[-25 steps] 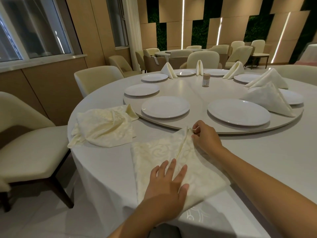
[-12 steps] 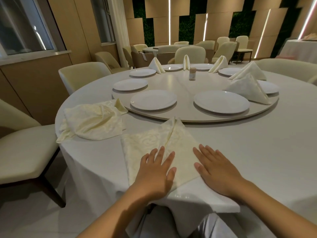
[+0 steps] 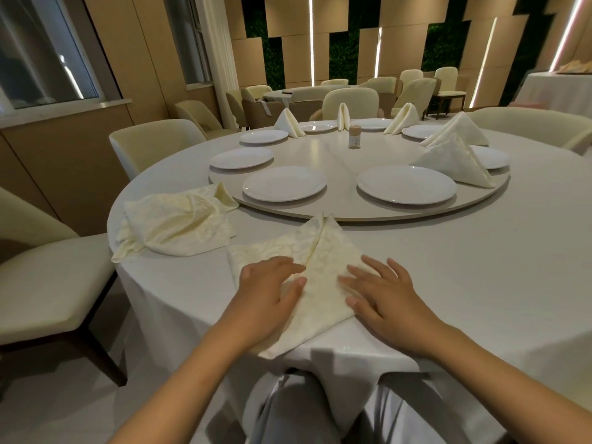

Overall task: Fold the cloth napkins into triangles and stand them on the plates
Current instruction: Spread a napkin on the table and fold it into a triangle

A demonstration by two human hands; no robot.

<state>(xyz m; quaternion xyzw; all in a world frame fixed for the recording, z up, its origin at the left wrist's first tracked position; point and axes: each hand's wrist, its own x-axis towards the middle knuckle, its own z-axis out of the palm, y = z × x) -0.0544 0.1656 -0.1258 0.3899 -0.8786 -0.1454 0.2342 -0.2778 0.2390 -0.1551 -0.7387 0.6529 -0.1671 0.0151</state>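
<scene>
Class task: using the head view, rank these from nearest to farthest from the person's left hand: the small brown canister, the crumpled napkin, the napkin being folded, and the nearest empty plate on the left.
1. Napkin being folded: directly under the left hand.
2. Crumpled napkin: to the left, near the table edge.
3. Nearest empty plate on the left: ahead, on the turntable's near side.
4. Small brown canister: farthest, toward the turntable's middle.

Dim warm light, wall strips glaring, wide-angle edges bowed.
</scene>
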